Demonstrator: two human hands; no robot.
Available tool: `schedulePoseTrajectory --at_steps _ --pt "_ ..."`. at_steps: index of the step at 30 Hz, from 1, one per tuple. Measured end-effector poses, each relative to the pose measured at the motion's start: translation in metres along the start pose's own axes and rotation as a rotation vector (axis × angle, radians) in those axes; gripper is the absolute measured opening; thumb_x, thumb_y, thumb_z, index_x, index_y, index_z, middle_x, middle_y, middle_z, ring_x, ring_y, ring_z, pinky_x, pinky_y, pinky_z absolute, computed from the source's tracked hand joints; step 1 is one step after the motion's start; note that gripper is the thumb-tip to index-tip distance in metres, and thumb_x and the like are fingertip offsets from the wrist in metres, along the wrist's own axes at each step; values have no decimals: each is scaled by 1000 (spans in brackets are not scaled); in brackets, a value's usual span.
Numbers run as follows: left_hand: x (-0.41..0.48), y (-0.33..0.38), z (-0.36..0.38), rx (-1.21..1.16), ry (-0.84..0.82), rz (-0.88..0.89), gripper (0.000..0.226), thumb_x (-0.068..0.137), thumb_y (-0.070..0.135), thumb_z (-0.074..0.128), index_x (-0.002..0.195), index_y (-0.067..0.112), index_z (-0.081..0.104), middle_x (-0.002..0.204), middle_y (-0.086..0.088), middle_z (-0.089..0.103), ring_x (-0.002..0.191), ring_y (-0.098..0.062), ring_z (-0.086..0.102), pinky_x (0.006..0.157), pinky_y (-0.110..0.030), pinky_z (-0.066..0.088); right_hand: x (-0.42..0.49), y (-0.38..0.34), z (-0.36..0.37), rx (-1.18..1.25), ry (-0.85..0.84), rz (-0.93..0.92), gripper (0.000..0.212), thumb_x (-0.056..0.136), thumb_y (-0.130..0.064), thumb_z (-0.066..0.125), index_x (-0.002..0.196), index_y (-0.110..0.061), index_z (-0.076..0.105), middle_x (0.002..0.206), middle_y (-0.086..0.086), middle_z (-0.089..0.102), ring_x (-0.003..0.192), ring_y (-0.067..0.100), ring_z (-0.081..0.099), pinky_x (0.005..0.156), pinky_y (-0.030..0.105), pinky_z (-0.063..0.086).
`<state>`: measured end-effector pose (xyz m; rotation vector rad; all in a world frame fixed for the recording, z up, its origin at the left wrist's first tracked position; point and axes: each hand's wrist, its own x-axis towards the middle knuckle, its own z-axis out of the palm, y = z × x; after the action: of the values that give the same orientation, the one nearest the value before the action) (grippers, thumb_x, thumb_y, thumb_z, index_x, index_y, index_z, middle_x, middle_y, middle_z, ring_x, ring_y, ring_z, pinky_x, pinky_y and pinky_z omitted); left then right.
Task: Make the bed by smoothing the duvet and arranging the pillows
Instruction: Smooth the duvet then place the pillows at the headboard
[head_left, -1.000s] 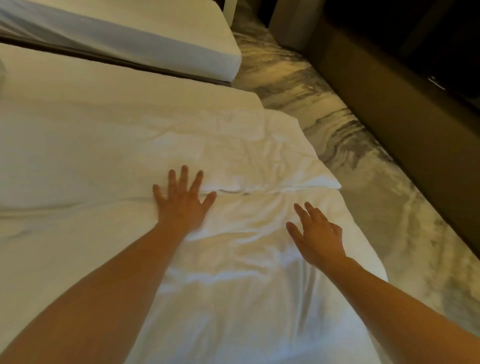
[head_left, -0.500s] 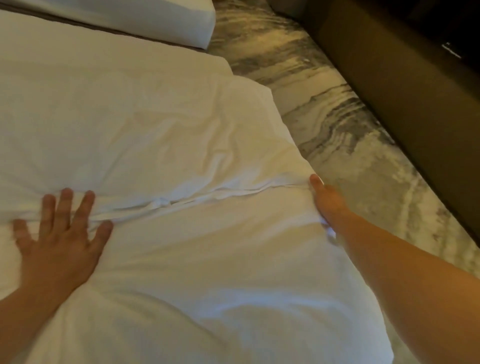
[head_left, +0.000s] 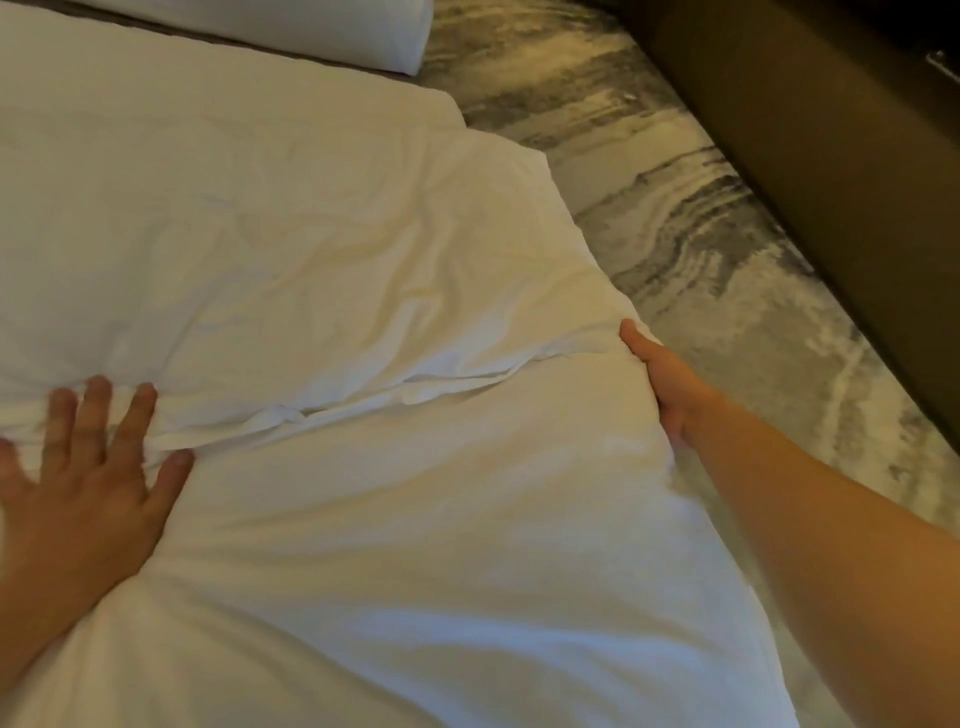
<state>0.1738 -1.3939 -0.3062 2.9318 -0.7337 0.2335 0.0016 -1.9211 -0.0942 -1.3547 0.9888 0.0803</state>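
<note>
Now the two hands are wide apart, where a second ago they lay close together in the middle of the bed. The left hand (head_left: 88, 483) has slid out to the left and lies flat on the duvet (head_left: 415, 545), fingers spread, with its fingertips over the fold (head_left: 415, 384) that runs across the bed. The right hand (head_left: 660, 384) has gone to the right edge of the bed, where the fold ends. Its thumb lies on top of the cloth, but its other fingers are hidden over the side, so I cannot tell whether they pinch the edge or just press it.

The duvet covers the whole near part of the bed, from the fold down to the bottom of the view. This stretch has fewer creases than before, so the outward sweep seems to have done its work. The fold itself is bunched near the left thumb, and the white layer beyond it (head_left: 311, 249) is plainly wrinkled. That part probably needs smoothing next. No pillow is clearly in view.

A second bed (head_left: 311, 31) sits at the top, with marbled floor (head_left: 675, 218) and dark furniture (head_left: 841, 182) to the right.
</note>
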Motion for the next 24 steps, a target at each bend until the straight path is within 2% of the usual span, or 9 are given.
schedulePoseTrajectory --at_steps 1,3,7,11,15,17,19,21,24 --pt "1 0 -3 8 -18 31 75 104 54 22 157 4 38 172 -20 7 158 -44 1 118 -75 14 -6 -5 1 28 2 -18 60 95 -68 51 132 -24 68 118 15 75 105 35 74 85 46 58" --pt "1 5 -12 -60 -44 -82 73 103 58 24 160 13 33 173 -16 6 159 -41 0 119 -76 12 -23 -14 3 105 33 -51 56 97 -62 52 133 -22 68 124 17 73 109 37 72 89 47 56" --pt "-4 34 -44 -104 97 -144 75 96 59 32 163 25 27 171 -14 17 159 -31 11 118 -70 5 -71 -43 22 202 82 -91 50 100 -46 50 137 -17 65 127 17 71 98 35 75 85 45 57" --pt "-4 26 -60 -96 -95 -149 79 95 69 22 164 31 21 172 -8 19 158 -29 17 117 -58 -11 -155 -100 86 137 40 -104 45 102 -43 48 120 -14 77 119 16 75 91 34 77 65 47 64" --pt "-8 11 -95 -341 -304 -114 71 98 69 17 163 42 9 174 3 1 161 -25 4 118 -53 -23 -241 -157 206 -86 -80 -130 34 97 -35 54 123 -18 67 108 9 79 93 28 77 74 44 64" --pt "-7 -3 -116 -652 -494 -216 66 101 65 27 161 46 7 174 5 -6 160 -22 -1 124 -56 -5 -274 -168 281 -200 -141 -149 15 101 -27 54 113 -24 63 87 2 80 90 28 73 72 43 58" --pt "-7 -25 -162 -1227 -742 -445 82 88 84 38 156 40 36 168 -1 29 153 -22 30 124 -51 22 -294 -165 362 -234 -153 -196 32 101 -17 57 132 -25 53 98 3 73 96 29 66 76 44 55" --pt "-9 -57 -205 -1713 -706 -642 88 85 89 33 142 28 61 144 1 53 132 -22 50 111 -43 36 -299 -151 439 -271 -140 -181 52 99 -15 58 148 -25 41 120 9 61 105 34 61 89 49 54" --pt "-13 -121 -271 -2035 -533 -651 90 82 91 35 137 25 65 136 -11 65 127 -33 60 108 -57 44 -315 -111 529 -272 -104 -72 40 107 -28 43 145 -18 35 109 11 52 97 30 57 100 49 48"
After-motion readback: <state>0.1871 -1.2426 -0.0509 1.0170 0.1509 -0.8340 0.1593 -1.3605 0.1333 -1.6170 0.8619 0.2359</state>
